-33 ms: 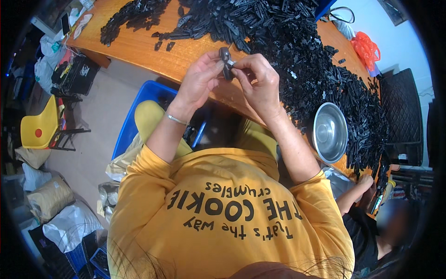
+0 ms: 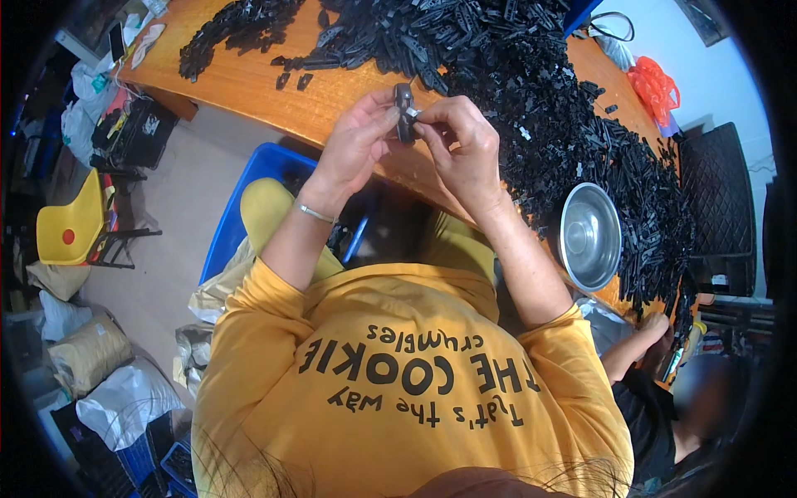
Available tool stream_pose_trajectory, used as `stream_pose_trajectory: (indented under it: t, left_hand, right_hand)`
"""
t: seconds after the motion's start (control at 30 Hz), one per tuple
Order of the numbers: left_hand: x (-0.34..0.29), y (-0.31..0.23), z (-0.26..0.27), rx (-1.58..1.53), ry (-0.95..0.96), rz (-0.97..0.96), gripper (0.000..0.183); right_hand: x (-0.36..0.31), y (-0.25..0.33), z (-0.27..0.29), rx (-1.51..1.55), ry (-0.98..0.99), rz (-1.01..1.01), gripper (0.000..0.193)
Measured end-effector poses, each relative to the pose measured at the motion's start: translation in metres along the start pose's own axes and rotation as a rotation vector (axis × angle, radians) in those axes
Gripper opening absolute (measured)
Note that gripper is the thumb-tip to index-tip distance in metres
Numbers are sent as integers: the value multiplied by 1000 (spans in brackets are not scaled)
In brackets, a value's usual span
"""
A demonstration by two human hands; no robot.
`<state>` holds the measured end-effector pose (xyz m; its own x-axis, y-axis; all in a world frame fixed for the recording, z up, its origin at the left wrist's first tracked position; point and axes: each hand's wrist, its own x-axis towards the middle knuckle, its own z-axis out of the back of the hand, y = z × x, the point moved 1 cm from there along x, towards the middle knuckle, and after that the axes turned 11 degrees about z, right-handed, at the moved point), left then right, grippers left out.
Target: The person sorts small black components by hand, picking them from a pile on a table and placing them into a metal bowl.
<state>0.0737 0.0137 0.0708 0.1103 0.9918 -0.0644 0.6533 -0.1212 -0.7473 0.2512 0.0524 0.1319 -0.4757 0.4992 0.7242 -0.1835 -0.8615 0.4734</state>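
Above the table's near edge, my left hand [image 2: 359, 143] grips a long black plastic part [image 2: 404, 98] between thumb and fingers, holding it roughly upright. My right hand [image 2: 462, 149] is closed in a pinch against the right side of that part. A small pale, shiny piece [image 2: 413, 113] shows at its fingertips, touching the black part; its exact kind is too small to make out. Beyond both hands lies a large heap of black plastic parts [image 2: 415, 41], and two small black pieces [image 2: 293, 81] lie apart from it.
A steel bowl [image 2: 590, 236] stands right of my right forearm on the wooden table [image 2: 241, 91]. Small black parts [image 2: 531, 116] spread along the right. A blue bin [image 2: 241, 207] sits below by my leg. Another person's hand [image 2: 653, 325] works at lower right. A yellow chair [image 2: 75, 224] stands left.
The black part in my left hand has turned very slightly. Both hands are otherwise in the same place.
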Motion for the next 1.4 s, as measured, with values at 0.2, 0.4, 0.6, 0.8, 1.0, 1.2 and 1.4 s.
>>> stream_pose_trajectory:
  t: [0.2,0.4,0.6,0.8,1.0,1.2,1.4]
  left_hand:
    - [-5,-6,2,39,14,26,36]
    - [-11,-8,5,130,-107,44,31]
    - [-16,-13,1,240,-151,81,29]
    - [-22,-10,4,408,-184,154,31]
    - [-34,2,5,485,-127,165,27]
    - [-52,27,13,528,-118,56,35]
    - [-70,45,19,652,-184,-21,35]
  right_hand:
    - [3,3,2,1,24,90,21]
    - [2,6,1,58,107,120,19]
    - [3,2,4,29,200,232,16]
    - [-2,-2,13,-26,358,254,16]
    - [-24,-12,-1,29,321,167,21]
    - [-52,-18,-24,97,373,-306,23]
    - [-71,-17,-39,108,485,-343,26]
